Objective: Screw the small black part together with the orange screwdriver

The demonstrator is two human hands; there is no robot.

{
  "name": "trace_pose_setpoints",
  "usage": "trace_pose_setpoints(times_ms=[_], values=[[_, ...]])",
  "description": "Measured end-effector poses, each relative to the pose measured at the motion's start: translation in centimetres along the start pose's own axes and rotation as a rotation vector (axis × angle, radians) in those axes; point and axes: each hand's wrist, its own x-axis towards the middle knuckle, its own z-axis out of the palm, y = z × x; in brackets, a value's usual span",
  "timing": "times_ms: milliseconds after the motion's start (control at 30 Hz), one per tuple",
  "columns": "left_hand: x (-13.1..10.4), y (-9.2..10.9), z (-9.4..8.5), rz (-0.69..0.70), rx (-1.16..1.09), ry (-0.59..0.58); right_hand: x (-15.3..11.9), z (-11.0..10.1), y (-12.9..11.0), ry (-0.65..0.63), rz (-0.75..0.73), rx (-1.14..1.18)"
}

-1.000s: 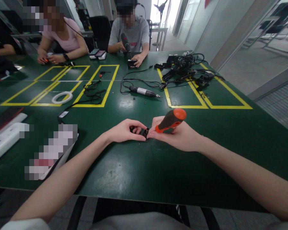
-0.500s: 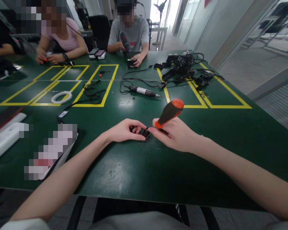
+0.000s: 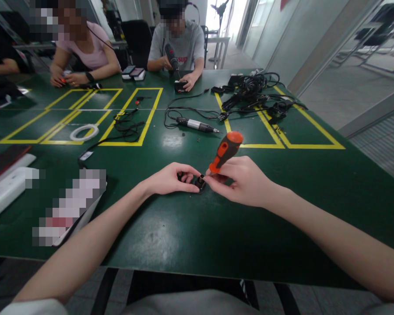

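Note:
A small dark part [image 3: 201,183] with a round metal piece on top rests on the green table [image 3: 164,236]. My left hand [image 3: 174,178] grips its left side between thumb and fingers. In my right hand [image 3: 241,183] is an orange and black screwdriver [image 3: 227,151], its handle leaning up to the right. The right thumb and fingertips are close against the part's right side. The screwdriver's shaft and tip are hidden by the fingers.
Beyond my hands lies a silver and black electric screwdriver [image 3: 197,125] with its cord. Tangled black cables [image 3: 249,92] are at the back right. A white ring [image 3: 84,132], power strip [image 3: 9,192] and phone [image 3: 75,205] lie left. People [image 3: 180,48] sit across.
The screwdriver's handle has shifted left and turned, standing a little more upright. My right fingers have moved slightly with it, and the part's round metal top shows more. My left hand stays put.

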Motion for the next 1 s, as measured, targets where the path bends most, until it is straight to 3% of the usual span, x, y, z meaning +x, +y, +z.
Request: trace_pose_setpoints(times_ms=[167, 500, 667, 800, 1000], values=[[0.1, -0.1, 0.0, 0.007, -0.01, 0.004, 0.0, -0.1, -0.2, -0.025, 0.012, 0.044], [0.1, 0.1, 0.0, 0.01, 0.003, -0.001, 0.4, -0.7, -0.4, -0.218, 0.207, 0.382], [0.1, -0.4, -0.1, 0.021, 0.012, -0.017, 0.7, -0.7, -0.9, -0.245, 0.283, 0.551], [0.1, -0.3, -0.1, 0.018, 0.0, -0.016, 0.7, -0.1, -1.1, -0.195, 0.308, 0.592], [0.0, 0.0, 0.0, 0.019, 0.011, -0.013, 0.2, 0.8, -0.2, 0.052, 0.037, 0.336]])
